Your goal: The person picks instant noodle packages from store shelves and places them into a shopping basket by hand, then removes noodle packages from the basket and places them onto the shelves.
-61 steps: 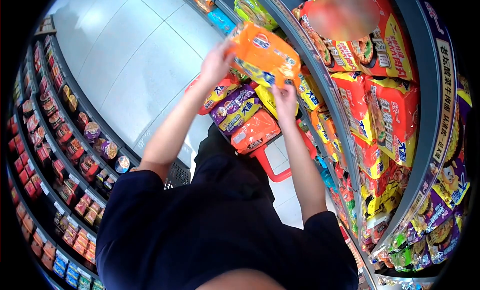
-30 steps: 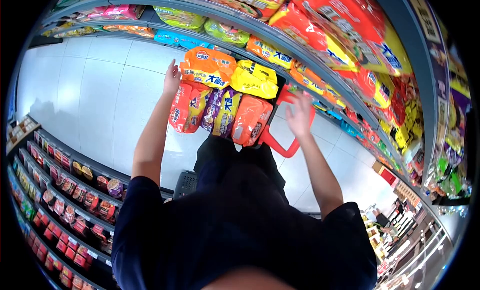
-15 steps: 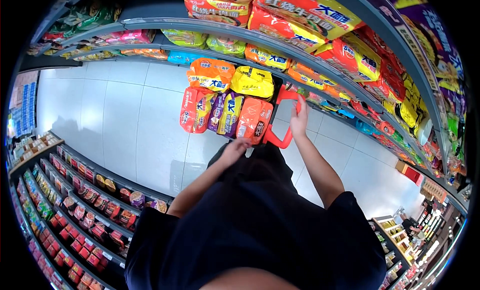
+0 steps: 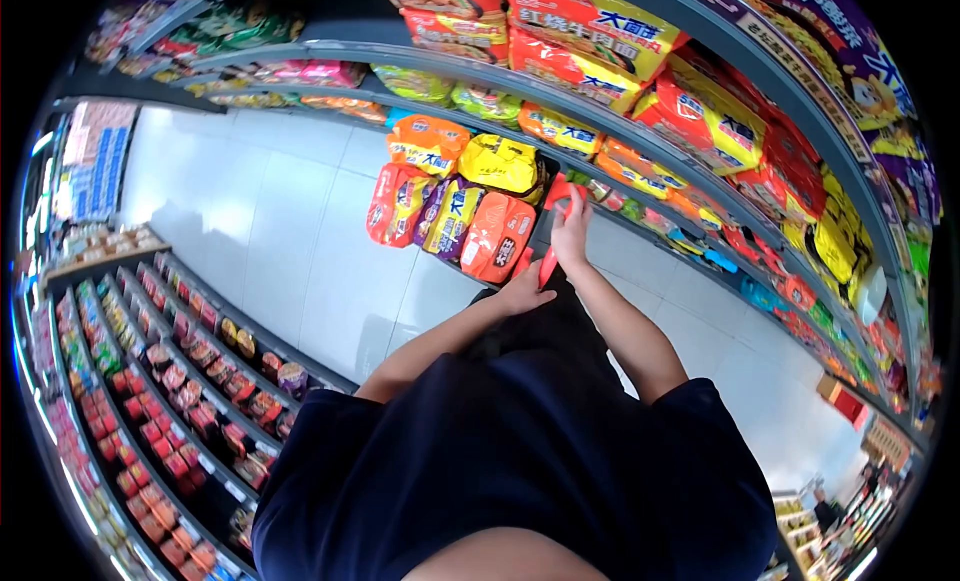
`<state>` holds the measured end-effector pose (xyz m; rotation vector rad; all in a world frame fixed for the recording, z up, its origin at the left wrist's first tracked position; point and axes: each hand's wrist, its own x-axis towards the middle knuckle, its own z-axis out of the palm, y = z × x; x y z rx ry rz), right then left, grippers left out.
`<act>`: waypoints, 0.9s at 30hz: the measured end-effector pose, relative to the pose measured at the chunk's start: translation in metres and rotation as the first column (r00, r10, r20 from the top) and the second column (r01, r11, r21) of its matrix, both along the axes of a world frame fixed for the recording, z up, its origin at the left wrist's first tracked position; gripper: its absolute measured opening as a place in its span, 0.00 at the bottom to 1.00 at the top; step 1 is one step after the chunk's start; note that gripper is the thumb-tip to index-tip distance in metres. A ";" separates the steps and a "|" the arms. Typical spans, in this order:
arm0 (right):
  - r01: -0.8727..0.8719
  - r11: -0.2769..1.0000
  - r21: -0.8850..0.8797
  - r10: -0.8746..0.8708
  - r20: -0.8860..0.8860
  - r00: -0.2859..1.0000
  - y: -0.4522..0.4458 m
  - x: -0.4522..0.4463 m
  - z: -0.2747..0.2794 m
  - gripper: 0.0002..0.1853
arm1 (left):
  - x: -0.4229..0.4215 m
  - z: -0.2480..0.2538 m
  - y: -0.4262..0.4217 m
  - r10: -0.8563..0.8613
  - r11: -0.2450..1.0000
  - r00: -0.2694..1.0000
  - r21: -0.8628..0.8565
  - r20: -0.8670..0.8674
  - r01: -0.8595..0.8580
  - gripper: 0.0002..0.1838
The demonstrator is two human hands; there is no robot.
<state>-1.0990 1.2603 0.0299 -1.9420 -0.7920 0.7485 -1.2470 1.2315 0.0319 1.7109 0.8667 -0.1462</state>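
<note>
My right hand [image 4: 570, 229] is closed around the upper part of a red handle [image 4: 558, 192]. On its lower part my left hand [image 4: 527, 292] has its fingers wrapped, close to my dark trousers. The handle belongs to a dark basket or cart, mostly hidden under large packs of instant noodles. Nearest my hands is an orange-red pack [image 4: 498, 238], with a yellow pack [image 4: 502, 164] above it. Farther left lie a purple-and-yellow pack [image 4: 448, 219], a red-and-yellow pack [image 4: 398, 206] and an orange pack [image 4: 428, 146].
A tall shelf [image 4: 600, 101] of noodle packs curves along the top and right, close to the loaded packs. Lower left stands another shelf [image 4: 200, 381] with rows of small packaged goods. Pale floor tiles [image 4: 260, 196] run between them. A person [image 4: 826, 511] is far off at lower right.
My left hand has moved right, from beside the orange-red pack onto the red handle. My right hand stays on the handle, which has swung towards the packs. The view has shifted slightly.
</note>
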 end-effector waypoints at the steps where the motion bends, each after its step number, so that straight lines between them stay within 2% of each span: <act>1: -0.064 0.998 0.020 0.055 0.309 0.950 0.000 -0.001 -0.005 0.31 | 0.000 0.007 -0.001 0.033 0.999 0.999 0.022 -0.030 -0.032 0.40; 2: -0.072 0.997 0.017 0.074 -0.089 0.993 -0.003 0.004 -0.009 0.33 | 0.000 0.013 0.001 0.064 0.995 0.997 -0.073 -0.030 -0.067 0.42; 3: -0.090 0.996 0.007 0.083 -0.471 0.878 -0.007 0.007 0.009 0.35 | -0.003 0.009 0.001 0.048 0.995 0.998 -0.087 -0.029 -0.051 0.46; 4: -0.114 0.993 0.012 0.110 -0.389 0.914 -0.009 0.007 0.013 0.37 | -0.004 0.004 0.000 0.012 0.998 0.997 -0.063 -0.070 -0.016 0.49; 7: -0.155 0.985 -0.074 0.104 -0.462 0.881 -0.012 0.017 0.027 0.36 | 0.003 0.000 -0.009 -0.048 0.999 0.988 -0.021 -0.147 0.046 0.53; 9: -0.200 0.977 -0.067 0.151 -0.441 0.885 -0.016 0.025 0.024 0.36 | 0.013 0.007 -0.012 -0.057 0.998 0.985 0.006 -0.165 0.059 0.54; 13: -0.242 0.969 -0.050 0.205 -0.389 0.898 -0.025 0.039 0.012 0.36 | 0.026 0.032 -0.011 0.000 0.962 0.992 -0.270 -0.125 -0.034 0.54; 16: -0.267 0.960 -0.088 0.212 -0.399 0.892 -0.037 0.061 0.021 0.36 | 0.035 0.029 -0.023 0.081 0.973 0.992 -0.222 0.101 -0.057 0.48; 19: -0.191 0.974 -0.119 0.133 -0.382 0.915 -0.045 0.078 0.024 0.35 | 0.033 0.003 -0.025 0.236 0.905 0.951 -0.403 0.202 -0.139 0.38; 20: -0.171 0.978 -0.124 0.121 -0.331 0.936 -0.049 0.083 0.026 0.35 | 0.024 -0.002 -0.023 0.318 0.863 0.935 -0.456 0.154 -0.218 0.32; 21: -0.145 0.979 -0.145 0.096 -0.302 0.948 -0.053 0.088 0.025 0.34 | 0.011 -0.014 -0.017 0.355 0.910 0.918 -0.292 0.177 -0.296 0.29; 22: -0.144 0.979 -0.146 0.096 -0.294 0.951 -0.058 0.092 0.023 0.33 | -0.003 -0.010 -0.001 0.373 0.910 0.927 -0.213 0.050 -0.355 0.26; 23: -0.141 0.979 -0.150 0.093 -0.286 0.954 -0.065 0.095 0.021 0.33 | -0.023 -0.059 0.005 0.537 0.830 0.837 -0.246 0.106 -0.501 0.23; 24: -0.113 0.985 -0.127 0.082 -0.229 0.970 -0.072 0.097 0.018 0.32 | -0.042 -0.063 0.027 0.549 0.796 0.836 -0.304 0.001 -0.523 0.22; 25: -0.088 0.991 -0.105 0.069 -0.170 0.983 -0.079 0.098 0.015 0.32 | -0.059 -0.055 0.051 0.610 0.754 0.791 -0.335 0.038 -0.565 0.19; 26: -0.064 0.995 -0.081 0.055 -0.107 0.993 -0.085 0.096 0.013 0.31 | -0.080 -0.064 0.074 0.636 0.745 0.771 -0.248 -0.014 -0.619 0.17; 27: -0.039 0.996 -0.085 0.032 -0.088 0.996 -0.090 0.093 0.012 0.31 | -0.098 -0.073 0.095 0.692 0.699 0.722 -0.253 0.004 -0.669 0.16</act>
